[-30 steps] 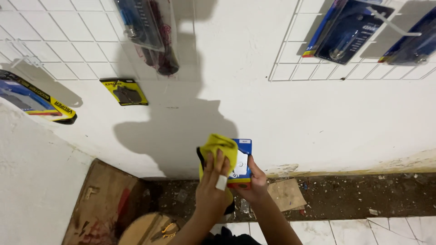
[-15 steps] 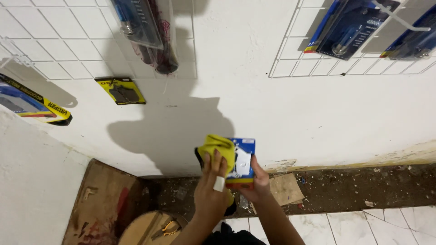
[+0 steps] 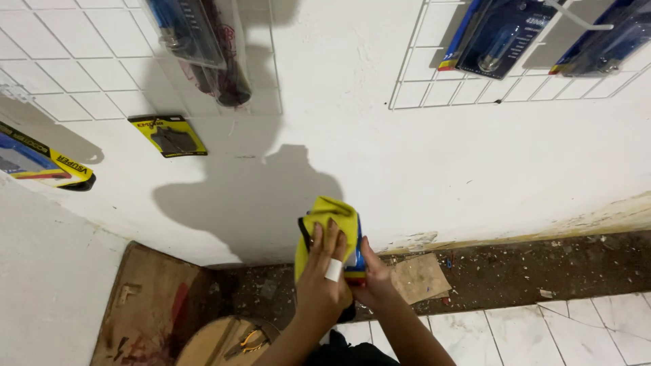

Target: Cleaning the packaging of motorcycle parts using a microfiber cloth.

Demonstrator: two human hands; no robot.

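Your left hand (image 3: 320, 285) presses a yellow cloth (image 3: 327, 227) flat against a blue packaged item (image 3: 355, 254), fingers spread over the cloth (one finger wears a white bandage (image 3: 333, 270)). Your right hand (image 3: 371, 285) has its grip closed on the package from below and behind, thumb along its right edge. Both are held up in front of the white wall (image 3: 434, 169), above the dirt strip at its foot. A wire grid (image 3: 434, 91) with hanging blister packs is mounted upper right; a yellow carded item (image 3: 168, 135) hangs at left.
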